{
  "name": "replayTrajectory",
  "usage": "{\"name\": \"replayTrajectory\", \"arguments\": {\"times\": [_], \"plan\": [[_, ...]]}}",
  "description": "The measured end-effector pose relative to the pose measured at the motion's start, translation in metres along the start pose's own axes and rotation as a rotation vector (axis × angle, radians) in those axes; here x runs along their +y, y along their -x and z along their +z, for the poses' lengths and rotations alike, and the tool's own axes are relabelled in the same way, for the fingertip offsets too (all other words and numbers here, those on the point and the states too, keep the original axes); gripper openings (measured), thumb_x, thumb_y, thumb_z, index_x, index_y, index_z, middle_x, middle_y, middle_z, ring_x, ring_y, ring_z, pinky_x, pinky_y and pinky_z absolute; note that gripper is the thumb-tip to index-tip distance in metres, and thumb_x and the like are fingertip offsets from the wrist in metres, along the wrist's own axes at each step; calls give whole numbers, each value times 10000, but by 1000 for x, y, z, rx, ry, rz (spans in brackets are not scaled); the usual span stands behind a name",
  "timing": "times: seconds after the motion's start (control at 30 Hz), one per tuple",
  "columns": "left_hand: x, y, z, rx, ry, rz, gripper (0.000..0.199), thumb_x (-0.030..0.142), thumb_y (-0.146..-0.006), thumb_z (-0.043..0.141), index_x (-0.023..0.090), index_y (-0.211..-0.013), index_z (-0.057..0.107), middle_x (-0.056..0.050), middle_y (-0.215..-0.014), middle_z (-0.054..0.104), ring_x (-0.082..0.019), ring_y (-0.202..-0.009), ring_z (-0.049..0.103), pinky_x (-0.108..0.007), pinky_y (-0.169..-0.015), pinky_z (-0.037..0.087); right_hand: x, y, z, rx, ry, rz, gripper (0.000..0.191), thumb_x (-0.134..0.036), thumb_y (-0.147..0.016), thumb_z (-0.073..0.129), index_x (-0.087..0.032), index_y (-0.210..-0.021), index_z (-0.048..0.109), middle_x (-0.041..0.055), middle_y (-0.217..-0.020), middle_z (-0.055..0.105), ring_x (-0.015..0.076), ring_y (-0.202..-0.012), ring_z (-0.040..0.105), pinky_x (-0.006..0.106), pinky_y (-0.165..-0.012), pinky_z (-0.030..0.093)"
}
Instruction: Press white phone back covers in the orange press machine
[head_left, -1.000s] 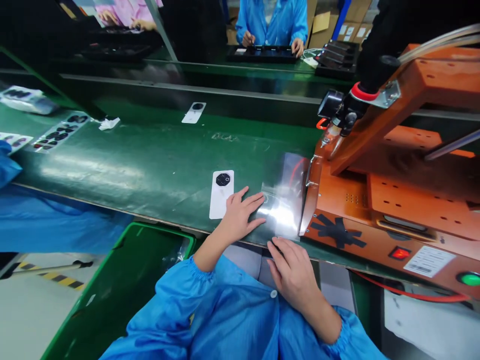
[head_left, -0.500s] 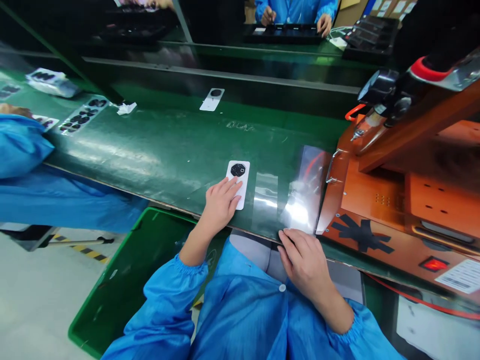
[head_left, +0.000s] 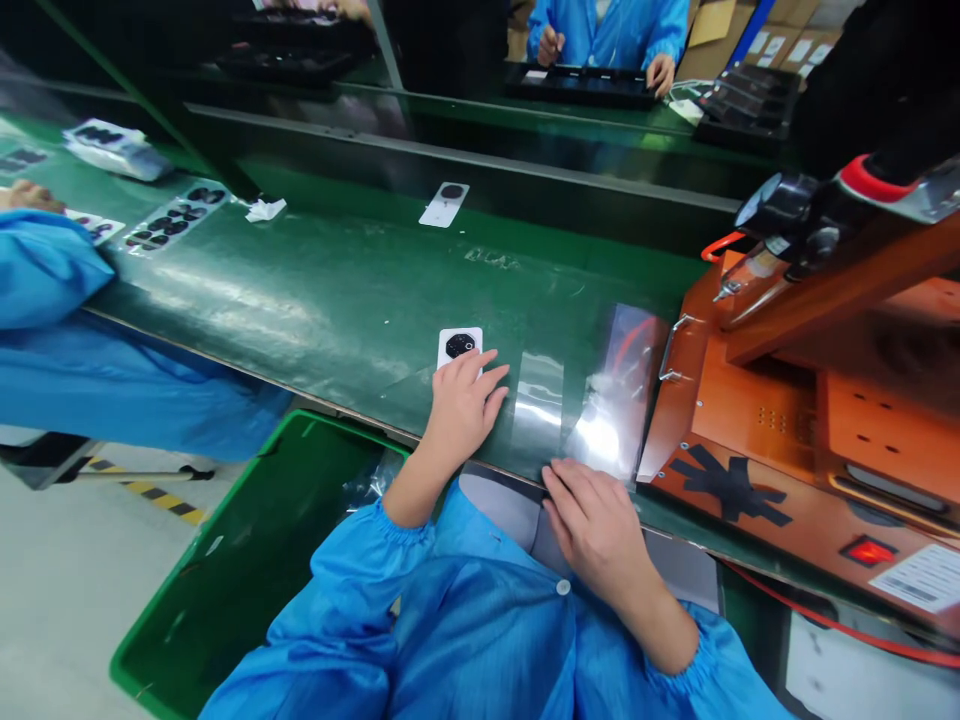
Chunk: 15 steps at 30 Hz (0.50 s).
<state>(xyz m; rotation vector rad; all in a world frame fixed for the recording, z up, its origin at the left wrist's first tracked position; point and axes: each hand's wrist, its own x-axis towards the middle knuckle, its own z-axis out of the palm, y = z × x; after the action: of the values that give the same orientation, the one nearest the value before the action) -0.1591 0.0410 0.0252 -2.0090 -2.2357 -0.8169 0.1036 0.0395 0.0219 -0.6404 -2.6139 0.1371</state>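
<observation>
A white phone-shaped panel (head_left: 447, 337) with a black round camera area lies on the green work surface, its lower part covered by my left hand (head_left: 463, 405). That hand is open, palm down, with its fingers spread over and beside the panel. My right hand (head_left: 596, 515) rests at the table's front edge, open and empty, its fingers lying flat and close together. Between and beyond my hands lie a clear film strip (head_left: 538, 395) and a larger shiny clear sheet (head_left: 619, 385). Farther back is a second white panel (head_left: 444, 207).
An orange machine (head_left: 757, 380) with a gauge stands at the right. A green bin (head_left: 247, 560) is below the table edge. At the left are a person's blue sleeve (head_left: 45, 265), a sheet of black parts (head_left: 176, 218) and a white stack (head_left: 116, 150). Another person works across the table.
My left hand has shifted slightly right relative to the white panel, covering more of its lower part. The view has moved a little. My right hand stays near the table edge.
</observation>
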Motion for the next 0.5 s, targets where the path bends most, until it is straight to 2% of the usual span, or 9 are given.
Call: {"name": "replayTrajectory", "arguments": {"times": [0.13, 0.2, 0.3, 0.4, 0.5], "plan": [[-3, -16, 5, -3, 31, -23, 303, 302, -1009, 525, 241, -1253, 694, -94, -1446, 613, -311, -1357, 505, -513, -1111, 376, -6, -3, 13, -76, 15, -40, 394, -178, -1045, 514, -103, -1431, 553, 150, -1472, 570, 287, -1378, 503, 448, -1044, 448], [-7, -37, 9, -33, 50, -21, 305, 284, -999, 536, 235, -1247, 707, -97, -1432, 624, -309, -1333, 521, -513, -1111, 380, -8, -4, 15, -77, 15, -48, 383, -191, -1058, 496, -103, -1426, 556, 139, -1479, 567, 280, -1393, 489, 447, -1063, 433], [-13, -82, 19, -125, 93, -26, 323, 267, -989, 559, 230, -1273, 708, -92, -1451, 620, -327, -1355, 494, -537, -1122, 355, -12, -11, 9, -38, 4, -68, 368, -213, -1063, 500, -98, -1405, 571, 136, -1461, 583, 280, -1387, 491, 439, -1064, 427], [-15, -121, 30, -189, 130, -7, 383, 291, -941, 669, 263, -1322, 684, -49, -1495, 598, -358, -1414, 430, -565, -1131, 322, -9, -33, -1, 15, 7, -90, 335, -227, -1058, 511, -94, -1349, 607, 147, -1382, 633, 290, -1322, 532, 440, -1034, 440], [-10, -131, 38, -205, 136, 25, 368, 322, -867, 778, 278, -1230, 734, -37, -1413, 667, -375, -1395, 444, -584, -1105, 323, 3, -62, -10, 77, 46, -32, 254, -220, -1047, 515, -100, -1207, 672, 145, -1216, 696, 289, -1129, 611, 431, -937, 466]]}}
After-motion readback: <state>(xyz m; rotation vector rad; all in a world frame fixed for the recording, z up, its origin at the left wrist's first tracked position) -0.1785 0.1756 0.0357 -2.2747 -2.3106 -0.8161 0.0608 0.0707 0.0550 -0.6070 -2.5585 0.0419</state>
